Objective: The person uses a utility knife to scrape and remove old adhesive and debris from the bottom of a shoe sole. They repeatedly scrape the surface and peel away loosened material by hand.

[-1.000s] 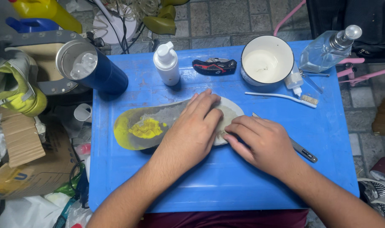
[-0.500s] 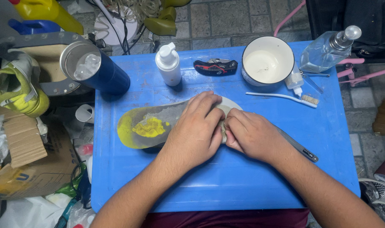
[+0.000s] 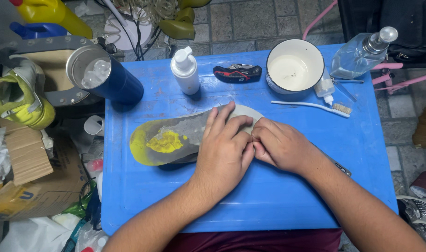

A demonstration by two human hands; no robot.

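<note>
Grey-yellow insole (image 3: pixel 175 140), both hands (image 3: pixel 224 149) pressing

Your shoe sole (image 3: pixel 175 137) lies flat near the middle of the blue table (image 3: pixel 278 200), heel toward the left edge, its grey surface worn, yellow at the heel rim and in a central patch, pale toe end rightward.

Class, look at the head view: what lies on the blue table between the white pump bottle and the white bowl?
A folding knife with a black and red handle lies between the pump bottle and the bowl, as the head view shows.
</note>
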